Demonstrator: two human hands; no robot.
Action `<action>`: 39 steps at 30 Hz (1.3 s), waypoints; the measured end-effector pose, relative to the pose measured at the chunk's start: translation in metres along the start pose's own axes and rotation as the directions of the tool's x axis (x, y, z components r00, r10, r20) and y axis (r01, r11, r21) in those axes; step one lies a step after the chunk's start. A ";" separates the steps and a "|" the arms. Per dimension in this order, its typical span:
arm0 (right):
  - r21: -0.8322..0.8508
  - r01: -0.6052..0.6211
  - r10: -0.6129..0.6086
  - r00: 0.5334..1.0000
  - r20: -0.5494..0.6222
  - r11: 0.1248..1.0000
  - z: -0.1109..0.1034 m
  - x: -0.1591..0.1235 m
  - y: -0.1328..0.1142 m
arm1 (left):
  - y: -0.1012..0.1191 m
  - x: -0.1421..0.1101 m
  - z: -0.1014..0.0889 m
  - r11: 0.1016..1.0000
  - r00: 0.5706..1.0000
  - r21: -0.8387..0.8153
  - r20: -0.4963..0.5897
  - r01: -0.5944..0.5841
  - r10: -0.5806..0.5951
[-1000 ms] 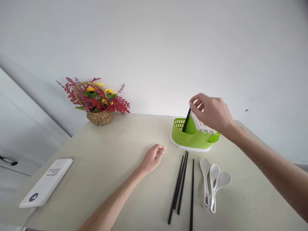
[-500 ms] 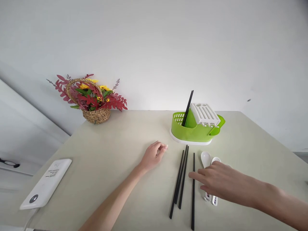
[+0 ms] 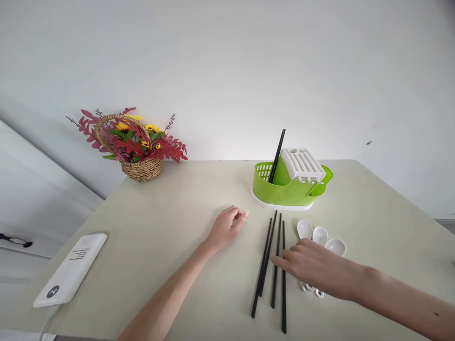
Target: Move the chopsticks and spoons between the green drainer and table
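Note:
Several black chopsticks (image 3: 266, 260) lie lengthwise on the table. My right hand (image 3: 309, 263) reaches over the two rightmost chopsticks (image 3: 283, 293), its index finger across them and its other fingers curled. The thumb is mostly hidden. White spoons (image 3: 320, 235) lie under and beside this hand, which covers their middles. My left hand (image 3: 227, 227) rests on the table left of the chopsticks, fingers loosely curled and thumb against them, with nothing visible in it. Behind stands a green utensil holder (image 3: 270, 192) with a white slotted top; a pair of black chopsticks (image 3: 277, 154) leans upright in its left compartment.
A wicker basket (image 3: 142, 169) of red leaves and yellow flowers stands at the back left. A white device (image 3: 73, 270) with a cable lies near the left edge. The table (image 3: 170, 208) meets a plain wall behind.
My right hand has moved slightly left across the chopsticks. One chopstick has shifted right, away from the left pair and closer to the rightmost one. My left hand has stayed put.

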State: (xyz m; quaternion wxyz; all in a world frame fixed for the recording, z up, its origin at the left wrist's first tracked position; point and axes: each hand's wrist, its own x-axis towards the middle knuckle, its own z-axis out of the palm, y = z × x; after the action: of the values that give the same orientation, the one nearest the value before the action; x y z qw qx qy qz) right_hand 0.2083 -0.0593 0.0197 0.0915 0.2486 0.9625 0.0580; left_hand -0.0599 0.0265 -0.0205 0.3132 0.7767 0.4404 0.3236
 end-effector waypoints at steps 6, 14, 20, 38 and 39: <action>0.016 0.044 -0.045 0.999 0.017 0.999 0.004 0.009 0.003 | -0.001 0.000 0.001 1.000 1.000 0.020 0.004 0.002 -0.002; 0.006 0.001 -0.001 1.000 0.029 1.000 0.005 0.015 0.000 | -0.001 -0.001 0.002 0.999 1.000 0.047 0.005 -0.015 0.014; 0.009 -0.064 0.064 0.998 0.023 0.998 0.008 0.015 -0.004 | -0.002 0.000 0.003 0.997 1.000 0.072 0.013 -0.019 0.018; 0.002 -0.347 0.347 0.937 0.037 0.938 -0.001 0.014 -0.034 | -0.002 -0.001 0.003 0.997 0.999 0.064 0.016 -0.044 0.043; 0.000 -0.363 0.363 0.930 0.058 0.932 -0.001 0.016 -0.035 | -0.002 -0.001 0.003 0.997 0.999 0.068 0.014 -0.045 0.044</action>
State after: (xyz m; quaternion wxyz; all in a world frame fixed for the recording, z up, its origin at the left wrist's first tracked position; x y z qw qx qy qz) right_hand 0.1777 -0.0822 0.0126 0.1052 0.4241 0.8973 0.0617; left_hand -0.0588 0.0254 -0.0240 0.2820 0.7985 0.4318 0.3106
